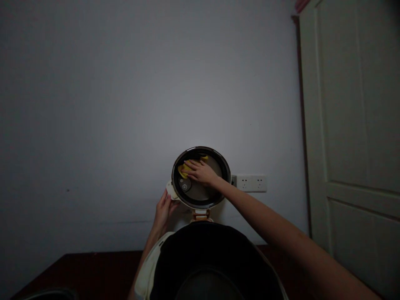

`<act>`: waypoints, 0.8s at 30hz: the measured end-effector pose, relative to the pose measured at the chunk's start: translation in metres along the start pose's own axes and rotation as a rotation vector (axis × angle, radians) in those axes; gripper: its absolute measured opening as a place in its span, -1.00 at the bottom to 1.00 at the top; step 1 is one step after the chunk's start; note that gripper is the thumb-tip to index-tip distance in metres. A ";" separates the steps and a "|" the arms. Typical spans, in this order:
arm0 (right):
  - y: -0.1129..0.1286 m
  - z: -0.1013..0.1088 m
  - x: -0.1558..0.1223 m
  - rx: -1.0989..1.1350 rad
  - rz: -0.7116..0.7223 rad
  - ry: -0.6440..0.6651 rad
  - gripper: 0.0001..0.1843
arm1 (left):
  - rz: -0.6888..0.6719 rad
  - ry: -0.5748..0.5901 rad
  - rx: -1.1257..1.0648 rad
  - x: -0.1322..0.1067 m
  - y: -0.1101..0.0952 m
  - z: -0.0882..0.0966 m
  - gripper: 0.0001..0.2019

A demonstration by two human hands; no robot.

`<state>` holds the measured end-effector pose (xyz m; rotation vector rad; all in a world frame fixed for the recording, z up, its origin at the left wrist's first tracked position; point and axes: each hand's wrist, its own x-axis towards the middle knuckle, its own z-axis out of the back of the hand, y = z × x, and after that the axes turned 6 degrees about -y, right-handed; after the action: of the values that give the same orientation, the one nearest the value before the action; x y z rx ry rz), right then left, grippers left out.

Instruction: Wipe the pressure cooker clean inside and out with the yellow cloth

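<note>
A round lid with a dark rim stands raised on its hinge behind an electric cooker, its inner face turned to me. Against the upper left of that inner face my right hand presses a yellow cloth, fingers spread over it. My left hand grips the pale tab at the lid's lower left edge, its fingers partly hidden. Below the lid, the cooker's dark pot gapes toward me within a white body.
The cooker stands on a dark reddish table against a pale wall. A wall socket is just right of the lid. A white panelled door fills the right side. A dark curved rim shows at lower left.
</note>
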<state>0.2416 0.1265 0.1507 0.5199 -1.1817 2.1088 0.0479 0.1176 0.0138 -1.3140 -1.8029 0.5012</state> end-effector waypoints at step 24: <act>0.012 -0.006 -0.053 0.031 -0.146 0.019 -0.53 | -0.027 0.009 0.019 -0.003 -0.001 -0.001 -0.41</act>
<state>0.2708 0.1086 0.1074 0.5809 -1.0690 2.0056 0.0483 0.1142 0.0141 -1.2753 -1.8021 0.4951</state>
